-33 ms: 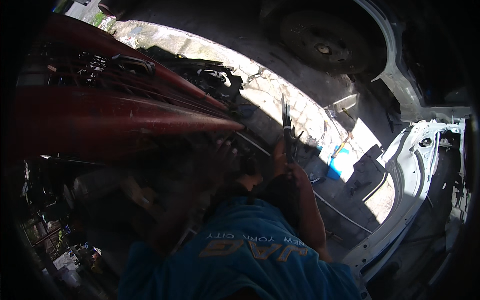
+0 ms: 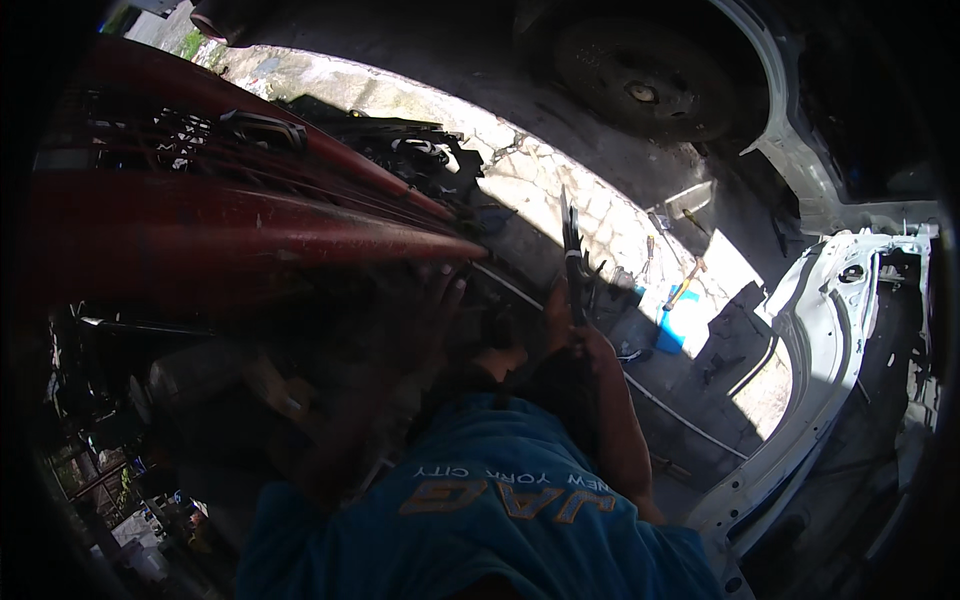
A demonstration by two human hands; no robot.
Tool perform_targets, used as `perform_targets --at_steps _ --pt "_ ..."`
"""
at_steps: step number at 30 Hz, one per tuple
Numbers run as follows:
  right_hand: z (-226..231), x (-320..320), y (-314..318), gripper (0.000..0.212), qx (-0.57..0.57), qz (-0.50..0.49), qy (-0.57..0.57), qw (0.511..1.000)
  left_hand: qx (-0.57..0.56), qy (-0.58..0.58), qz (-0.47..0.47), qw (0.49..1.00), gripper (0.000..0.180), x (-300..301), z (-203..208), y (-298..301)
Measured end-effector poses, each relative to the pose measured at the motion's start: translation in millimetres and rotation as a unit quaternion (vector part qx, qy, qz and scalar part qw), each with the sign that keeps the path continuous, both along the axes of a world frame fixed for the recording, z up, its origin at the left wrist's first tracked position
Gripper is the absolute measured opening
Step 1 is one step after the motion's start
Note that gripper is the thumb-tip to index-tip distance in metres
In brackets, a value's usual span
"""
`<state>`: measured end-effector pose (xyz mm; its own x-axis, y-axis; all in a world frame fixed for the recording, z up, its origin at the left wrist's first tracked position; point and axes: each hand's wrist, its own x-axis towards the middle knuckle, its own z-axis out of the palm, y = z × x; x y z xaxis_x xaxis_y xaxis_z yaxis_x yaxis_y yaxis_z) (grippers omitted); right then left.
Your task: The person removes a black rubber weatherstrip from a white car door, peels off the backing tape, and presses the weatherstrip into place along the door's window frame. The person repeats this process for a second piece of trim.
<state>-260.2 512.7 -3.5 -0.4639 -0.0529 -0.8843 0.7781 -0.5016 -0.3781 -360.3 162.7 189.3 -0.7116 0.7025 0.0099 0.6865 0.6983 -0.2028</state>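
Observation:
A long, dark, narrow piece with splayed thin ends (image 2: 572,250) points upward from my right hand (image 2: 592,345). The fingers wrap round its lower part, and what kind of thing it is cannot be made out. In deep shadow, my left hand (image 2: 435,305) has its fingers stretched out, the tips close to the lower edge of a red painted body panel (image 2: 330,232). Whether the fingertips touch the panel cannot be told. A thin pale rod (image 2: 508,285) runs from the panel's tip toward my right hand.
A hammer (image 2: 684,285) lies partly over a blue piece (image 2: 672,335) on the cracked floor at right. Farther right stands a white car body frame (image 2: 835,320). A dark wheel (image 2: 640,90) is at the upper right. Black scrap parts (image 2: 420,140) lie beyond the red panel.
My left hand has moved slightly up, its fingertips nearer the red panel's edge. My right hand keeps its grip on the dark narrow piece.

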Motion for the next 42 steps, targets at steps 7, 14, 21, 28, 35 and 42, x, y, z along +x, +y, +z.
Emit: perform_targets --at_steps 7,14,21,28,35,42 --pt "26 40 -22 0.035 -0.02 -0.012 0.003 1.0 -0.052 0.105 0.084 0.989 0.072 -34 -25 -11" --pt "55 91 -47 0.065 -0.008 -0.048 0.043 0.998 0.045 0.034 0.12 0.991 0.077 -25 -19 13" --pt "141 144 -73 0.076 0.27 0.108 0.112 0.95 0.254 -0.308 0.079 0.913 0.062 10 -41 50" --pt "168 225 -108 0.073 0.48 0.055 0.281 0.829 0.557 -0.72 0.161 0.382 0.056 56 -42 154" --pt "164 292 -163 0.078 0.566 0.016 0.308 0.764 0.557 -0.77 -0.001 0.312 0.041 126 20 145" --pt "160 346 -204 0.082 0.59 0.016 0.278 0.758 0.581 -0.709 -0.04 0.398 0.037 168 61 114"
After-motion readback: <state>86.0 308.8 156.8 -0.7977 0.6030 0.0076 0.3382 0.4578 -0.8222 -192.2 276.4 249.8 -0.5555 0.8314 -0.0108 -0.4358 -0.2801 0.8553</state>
